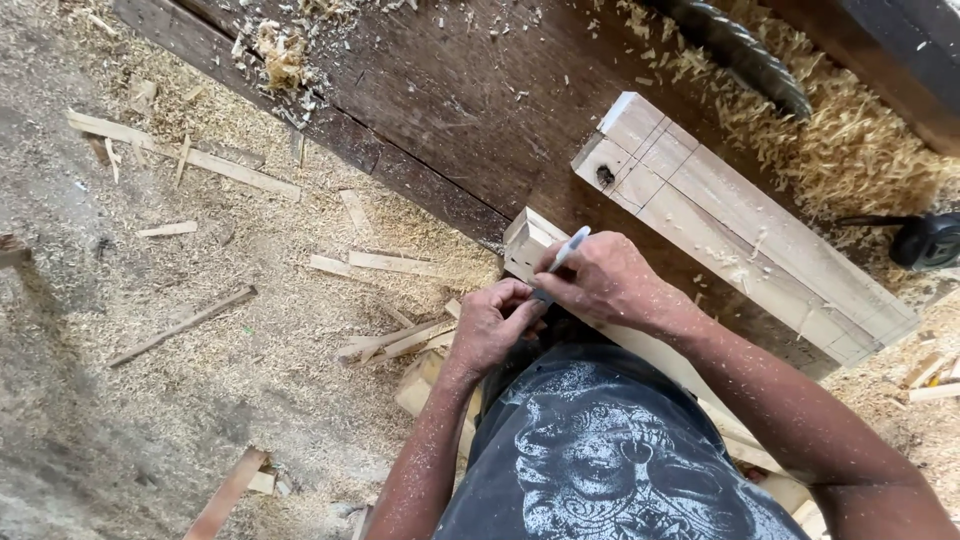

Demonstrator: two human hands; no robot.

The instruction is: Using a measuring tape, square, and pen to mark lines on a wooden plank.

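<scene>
**Marking a timber end at the dark workbench**

We are looking down at our 2 hands, both working at the near end of a pale wooden block (527,245) that is lying on the dark workbench (450,110). Our right hand (600,280) is gripping a pen (568,250) with a white barrel, its upper end sticking out above the knuckles and pointing toward the bench; the writing tip is hidden under the fingers, so we cannot tell whether it is touching the wood. Our left hand (492,325) is curling in just beside the right, fingers bent against the block's near edge, thumb tucked toward the right hand; we cannot tell whether it is clamping anything.

Just beyond the block, a second, longer timber (740,230) is lying diagonally on the bench, carrying ruled lines across its end and 1 dark knot near the corner. Wood shavings (850,140) are piling up behind it, and a black tape measure (928,242) is sitting at the right edge. Offcut strips (190,160) and sawdust are covering the floor (150,380) to the left.
</scene>
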